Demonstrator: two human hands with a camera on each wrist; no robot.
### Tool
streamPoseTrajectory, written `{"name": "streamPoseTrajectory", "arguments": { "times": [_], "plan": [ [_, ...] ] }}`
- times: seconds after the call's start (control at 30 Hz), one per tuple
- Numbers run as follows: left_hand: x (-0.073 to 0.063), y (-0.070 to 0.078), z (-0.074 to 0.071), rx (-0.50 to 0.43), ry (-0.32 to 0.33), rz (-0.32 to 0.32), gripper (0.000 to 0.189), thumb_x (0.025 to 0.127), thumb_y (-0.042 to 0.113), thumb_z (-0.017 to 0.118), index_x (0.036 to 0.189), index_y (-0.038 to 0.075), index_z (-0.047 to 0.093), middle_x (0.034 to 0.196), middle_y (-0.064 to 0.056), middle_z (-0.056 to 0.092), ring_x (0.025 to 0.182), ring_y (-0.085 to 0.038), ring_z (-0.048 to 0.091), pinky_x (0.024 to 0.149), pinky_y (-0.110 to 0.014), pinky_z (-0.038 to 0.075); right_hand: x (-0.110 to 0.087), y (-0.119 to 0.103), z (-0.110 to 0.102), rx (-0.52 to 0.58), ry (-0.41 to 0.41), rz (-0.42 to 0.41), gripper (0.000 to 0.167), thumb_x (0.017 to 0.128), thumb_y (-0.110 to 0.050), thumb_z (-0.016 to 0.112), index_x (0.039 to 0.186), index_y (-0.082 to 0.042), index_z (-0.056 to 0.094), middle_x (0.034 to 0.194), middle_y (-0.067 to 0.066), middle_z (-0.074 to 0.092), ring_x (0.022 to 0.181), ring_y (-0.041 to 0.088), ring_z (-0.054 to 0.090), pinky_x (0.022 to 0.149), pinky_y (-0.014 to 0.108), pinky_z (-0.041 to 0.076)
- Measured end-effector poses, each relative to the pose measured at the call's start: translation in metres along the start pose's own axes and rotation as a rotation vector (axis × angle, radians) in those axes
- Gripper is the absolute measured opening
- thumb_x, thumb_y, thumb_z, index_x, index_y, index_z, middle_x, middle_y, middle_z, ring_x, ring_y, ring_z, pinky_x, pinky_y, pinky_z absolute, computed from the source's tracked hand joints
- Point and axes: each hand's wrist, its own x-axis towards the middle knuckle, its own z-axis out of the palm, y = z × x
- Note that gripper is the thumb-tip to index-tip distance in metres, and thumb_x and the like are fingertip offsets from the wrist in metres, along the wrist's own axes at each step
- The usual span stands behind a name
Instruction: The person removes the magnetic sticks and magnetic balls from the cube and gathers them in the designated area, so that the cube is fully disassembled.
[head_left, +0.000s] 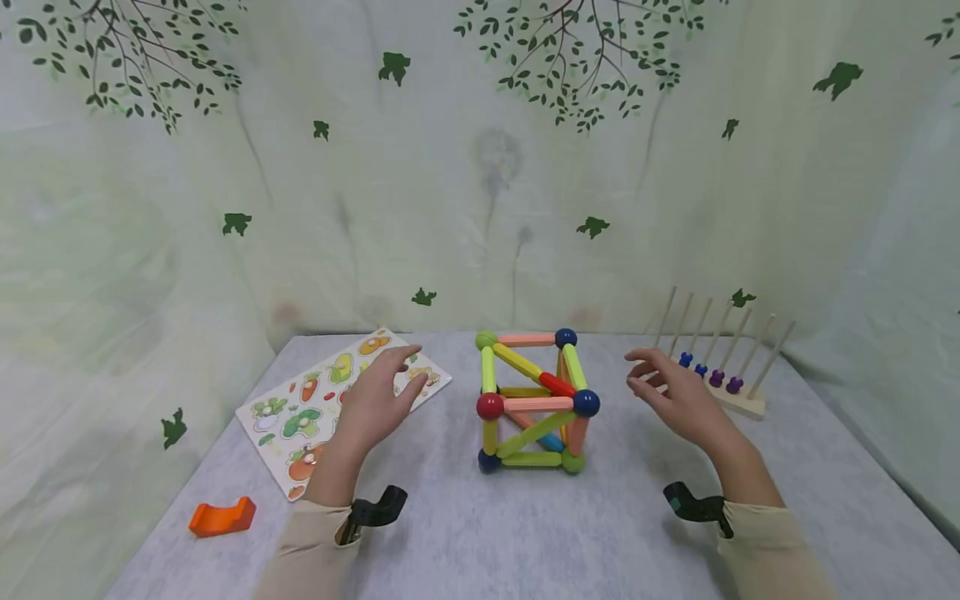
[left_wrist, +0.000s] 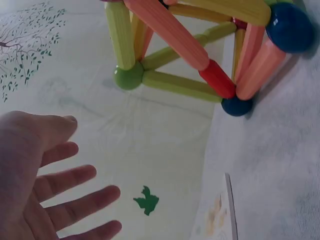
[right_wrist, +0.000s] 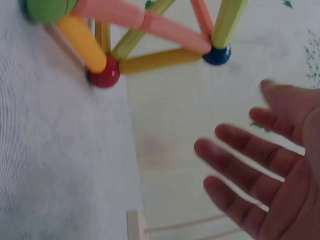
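A cube-like frame of coloured rods and balls [head_left: 536, 405] stands on the table between my two hands, touched by neither. It has green, yellow, pink and red rods joined by red, blue and green balls, with slanting rods across its faces. My left hand [head_left: 377, 396] hovers to its left, over the picture board, fingers spread and holding nothing. On the other side, my right hand [head_left: 678, 396] is raised near the peg stand, its fingers loosely bent and empty. Both wrist views show the rod frame [left_wrist: 175, 55] apart from the fingertips.
A white board with vegetable pictures [head_left: 302, 423] lies at the left, partly under my left arm. An orange curved block [head_left: 222, 517] sits at the front left. At the back right is a wooden peg stand [head_left: 742, 403] with blue and purple beads. A leaf-patterned curtain [head_left: 450, 183] surrounds the table.
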Motion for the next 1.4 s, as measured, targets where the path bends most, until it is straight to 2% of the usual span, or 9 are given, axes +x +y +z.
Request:
{"name": "streamPoseTrajectory", "arguments": {
  "times": [0.1,0.17,0.23,0.4,0.53,0.7,0.93,1.17,1.4],
  "plan": [
    [0.002,0.011,0.002,-0.192,0.051,0.059,0.040,0.099,0.025,0.063,0.137,0.014,0.057,0.134,-0.006,0.061,0.110,-0.026,0.068,0.091,-0.047,0.057,-0.002,-0.015,0.001,0.112,-0.010,-0.057,0.037,0.102,-0.029,0.058,0.135,-0.016,0.050,0.113,0.012,0.069,0.091,0.024,0.069,0.077,0.034,0.058],
    [0.003,0.019,0.003,-0.299,0.055,0.090,0.035,0.099,0.023,0.063,0.132,0.014,0.060,0.129,-0.005,0.062,0.105,-0.024,0.069,0.089,-0.045,0.058,-0.004,-0.026,0.002,0.170,-0.036,-0.080,0.037,0.101,-0.028,0.060,0.133,-0.015,0.049,0.108,0.011,0.068,0.087,0.020,0.068,0.075,0.028,0.056],
    [0.003,0.028,0.003,-0.368,0.042,0.120,0.032,0.098,0.023,0.063,0.129,0.015,0.061,0.126,-0.004,0.062,0.103,-0.022,0.069,0.087,-0.041,0.059,-0.007,-0.035,0.003,0.202,-0.061,-0.107,0.039,0.098,-0.027,0.064,0.132,-0.014,0.049,0.105,0.009,0.068,0.087,0.016,0.067,0.076,0.025,0.055],
    [0.002,0.044,0.005,-0.431,-0.017,0.193,0.030,0.097,0.024,0.066,0.126,0.018,0.064,0.121,-0.003,0.063,0.099,-0.018,0.068,0.084,-0.030,0.058,-0.009,-0.049,0.009,0.203,-0.109,-0.158,0.047,0.090,-0.030,0.074,0.128,-0.016,0.051,0.103,0.004,0.069,0.089,0.014,0.066,0.075,0.025,0.056],
    [0.001,0.049,0.007,-0.457,-0.080,0.232,0.032,0.093,0.021,0.071,0.124,0.016,0.065,0.120,-0.004,0.062,0.094,-0.015,0.066,0.081,-0.027,0.057,-0.006,-0.052,0.015,0.161,-0.124,-0.185,0.042,0.089,-0.030,0.076,0.124,-0.019,0.055,0.104,0.000,0.068,0.088,0.013,0.064,0.074,0.025,0.056],
    [0.000,0.050,0.010,-0.471,-0.141,0.259,0.031,0.089,0.021,0.076,0.119,0.016,0.068,0.117,-0.001,0.060,0.090,-0.012,0.065,0.079,-0.027,0.058,-0.003,-0.054,0.021,0.132,-0.107,-0.204,0.036,0.090,-0.029,0.075,0.121,-0.018,0.060,0.104,-0.002,0.068,0.086,0.011,0.063,0.074,0.023,0.056],
    [-0.001,0.050,0.018,-0.428,-0.152,0.280,0.028,0.087,0.021,0.079,0.113,0.020,0.071,0.112,0.003,0.058,0.090,-0.011,0.064,0.077,-0.024,0.058,0.003,-0.065,0.028,0.086,-0.086,-0.163,0.035,0.091,-0.030,0.073,0.121,-0.018,0.060,0.106,0.001,0.070,0.082,0.010,0.062,0.072,0.023,0.054],
    [-0.003,0.053,0.028,-0.358,-0.086,0.266,0.027,0.086,0.019,0.079,0.112,0.015,0.073,0.109,0.002,0.055,0.090,-0.011,0.059,0.073,-0.022,0.057,0.007,-0.071,0.035,0.017,-0.039,-0.141,0.036,0.091,-0.035,0.073,0.121,-0.020,0.060,0.106,0.001,0.070,0.078,0.009,0.060,0.067,0.023,0.052],
    [-0.007,0.062,0.043,-0.239,0.039,0.264,0.029,0.084,0.021,0.082,0.111,0.017,0.074,0.107,0.000,0.052,0.086,-0.010,0.057,0.066,-0.019,0.055,0.009,-0.074,0.039,-0.091,0.018,-0.135,0.037,0.091,-0.038,0.073,0.121,-0.021,0.061,0.109,0.003,0.070,0.074,0.012,0.058,0.060,0.021,0.049]
  ]
}}
